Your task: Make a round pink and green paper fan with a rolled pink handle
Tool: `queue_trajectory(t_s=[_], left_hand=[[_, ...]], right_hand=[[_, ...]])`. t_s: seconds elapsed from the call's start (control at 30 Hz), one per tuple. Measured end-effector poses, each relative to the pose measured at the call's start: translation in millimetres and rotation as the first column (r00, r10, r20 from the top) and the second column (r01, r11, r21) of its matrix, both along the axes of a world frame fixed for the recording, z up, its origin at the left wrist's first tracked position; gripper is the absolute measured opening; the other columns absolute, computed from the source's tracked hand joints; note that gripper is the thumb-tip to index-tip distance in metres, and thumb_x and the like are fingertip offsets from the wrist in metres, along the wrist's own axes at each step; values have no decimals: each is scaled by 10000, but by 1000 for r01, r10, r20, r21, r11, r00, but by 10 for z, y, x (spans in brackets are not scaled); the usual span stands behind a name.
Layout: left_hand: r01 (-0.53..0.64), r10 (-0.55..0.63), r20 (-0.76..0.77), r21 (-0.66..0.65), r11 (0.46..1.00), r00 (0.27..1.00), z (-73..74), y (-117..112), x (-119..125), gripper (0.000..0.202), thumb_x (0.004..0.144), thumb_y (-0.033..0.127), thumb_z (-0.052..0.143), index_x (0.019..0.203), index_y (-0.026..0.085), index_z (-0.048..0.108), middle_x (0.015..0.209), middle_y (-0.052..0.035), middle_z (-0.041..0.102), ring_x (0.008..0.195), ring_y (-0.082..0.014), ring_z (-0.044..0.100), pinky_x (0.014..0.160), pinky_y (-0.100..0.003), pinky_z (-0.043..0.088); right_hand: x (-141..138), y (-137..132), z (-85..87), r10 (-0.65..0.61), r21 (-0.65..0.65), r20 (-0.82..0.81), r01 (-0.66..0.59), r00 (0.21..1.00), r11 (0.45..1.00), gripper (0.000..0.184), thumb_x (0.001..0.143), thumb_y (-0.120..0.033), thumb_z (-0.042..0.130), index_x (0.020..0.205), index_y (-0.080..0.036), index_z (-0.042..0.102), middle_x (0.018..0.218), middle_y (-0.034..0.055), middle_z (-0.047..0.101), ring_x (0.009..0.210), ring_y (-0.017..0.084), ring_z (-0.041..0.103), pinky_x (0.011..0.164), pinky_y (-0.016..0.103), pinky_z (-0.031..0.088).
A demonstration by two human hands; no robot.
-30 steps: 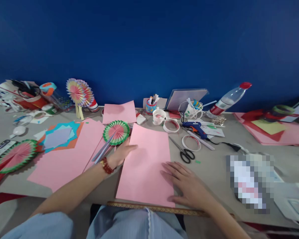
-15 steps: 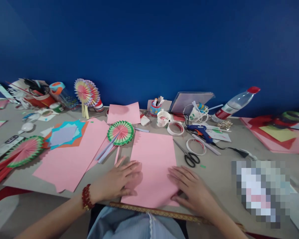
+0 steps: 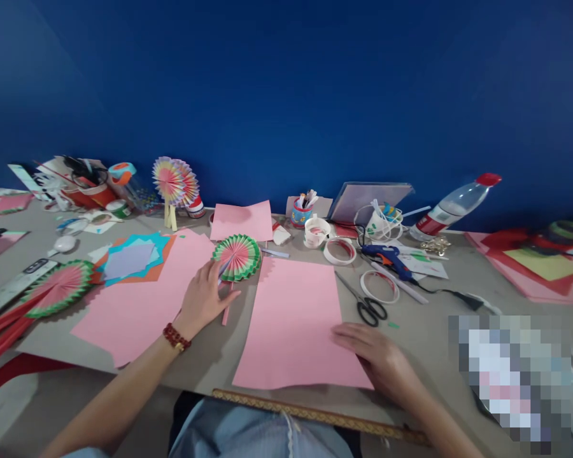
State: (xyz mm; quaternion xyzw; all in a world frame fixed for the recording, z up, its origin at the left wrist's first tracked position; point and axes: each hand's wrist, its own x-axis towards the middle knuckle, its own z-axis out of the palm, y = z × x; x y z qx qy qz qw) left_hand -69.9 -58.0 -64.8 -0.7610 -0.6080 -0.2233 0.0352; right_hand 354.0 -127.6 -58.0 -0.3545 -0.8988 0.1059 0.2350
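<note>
A pink sheet of paper [image 3: 291, 324] lies flat in front of me. My right hand [image 3: 379, 356] rests on its right edge, fingers stretched out, and the near right corner is partly under or beside the palm. My left hand [image 3: 205, 299] is off the sheet, its thumb apart from its fingers, over the lower part of a round pleated paper fan [image 3: 241, 257] with a pink middle and green rim. The fan's lilac handle is mostly hidden by that hand, so a grip on it does not show. A thin pink strip [image 3: 227, 310] lies beside my left thumb.
Black-handled scissors [image 3: 371, 312], tape rolls [image 3: 340, 251] and a blue glue gun [image 3: 389, 259] lie right of the sheet. More pink paper [image 3: 134, 318] and a second fan [image 3: 60, 289] are at left. A bottle [image 3: 453, 207] leans near the blue wall.
My left hand has lifted off the pink sheet and moved forward and left to the green-rimmed fan. My right hand stays at the sheet's right edge. The view has shifted slightly.
</note>
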Motion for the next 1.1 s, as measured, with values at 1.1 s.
queue_trajectory(t_s=[1.1], left_hand=[[-47,122,494,-161,986,861,481,114,-280,380,921,414,536,1258,239,504,854,15,684,721,-178,732,690,-268,541]], right_hand=[[10,9,-153,-41,34,-106,45,994,998,301,913,-204,569,1169,-275,710,1134,77,738,1057,212,685,899,335,564]])
